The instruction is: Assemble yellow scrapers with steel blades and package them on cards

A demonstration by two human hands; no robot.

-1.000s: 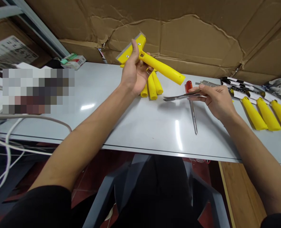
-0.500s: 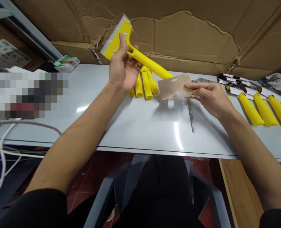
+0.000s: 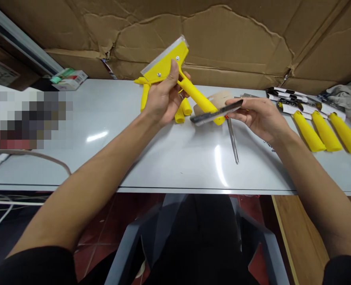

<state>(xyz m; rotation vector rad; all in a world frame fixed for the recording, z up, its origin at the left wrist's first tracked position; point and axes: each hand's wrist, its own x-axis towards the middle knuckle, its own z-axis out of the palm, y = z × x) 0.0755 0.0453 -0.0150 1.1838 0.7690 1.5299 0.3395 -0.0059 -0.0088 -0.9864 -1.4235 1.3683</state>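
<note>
My left hand (image 3: 168, 93) is wrapped round the neck of a yellow scraper (image 3: 166, 63), thumb against its head. The scraper's broad blade points up and left, and its handle slants down toward my right hand (image 3: 257, 114). Between thumb and fingers, my right hand pinches a folded packaging card (image 3: 215, 114). One dark printed flap crosses in front of the handle's end, while a tan part shows behind it. Whether the card touches the handle I cannot tell. Several more yellow handles (image 3: 180, 115) lie behind my left hand, partly hidden.
A slim metal tool (image 3: 233, 144) lies on the white table (image 3: 169, 162). At the right are several carded yellow scrapers (image 3: 321, 132) and a grey cloth (image 3: 340, 95). A small box (image 3: 71, 81) sits back left. Cardboard (image 3: 211, 43) lines the rear.
The scraper has come lower and to the right, its head turned more upward. The card has tilted from showing its tan face to nearly edge-on, its dark flap now across the handle end.
</note>
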